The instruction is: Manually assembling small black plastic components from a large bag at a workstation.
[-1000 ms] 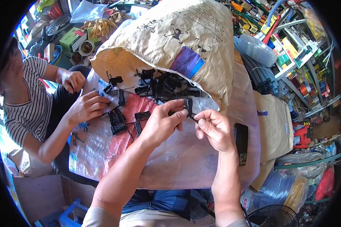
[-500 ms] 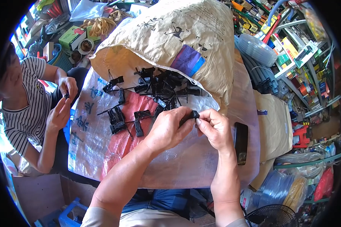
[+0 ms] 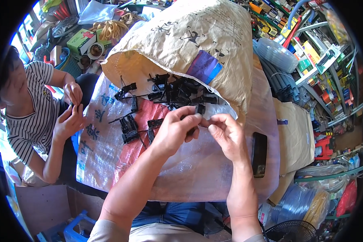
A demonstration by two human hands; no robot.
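Note:
My left hand (image 3: 175,131) is closed around a small black plastic part (image 3: 200,109), whose end sticks up past the thumb and forefinger. Close by on its right is my right hand (image 3: 228,137), thumb and forefinger bent together near the part; anything between those fingertips is too small to make out. Beyond both hands, a heap of black plastic parts with thin stems (image 3: 177,90) spills from the mouth of a tan woven sack (image 3: 226,44). Several similar black parts (image 3: 129,129) lie left of my hands on a whitish and red woven sheet (image 3: 189,177).
A black phone-like slab (image 3: 259,155) lies right of my right hand. At the left, a person in a striped shirt (image 3: 36,101) works something small between both hands. Shelves of goods (image 3: 330,72) and coils of clear tubing (image 3: 288,201) crowd the right side. A black fan (image 3: 292,230) stands lower right.
My left hand has turned, so the black part now points upward. The right fingertips have come away from its end and sit slightly lower. The whole view has shifted a little.

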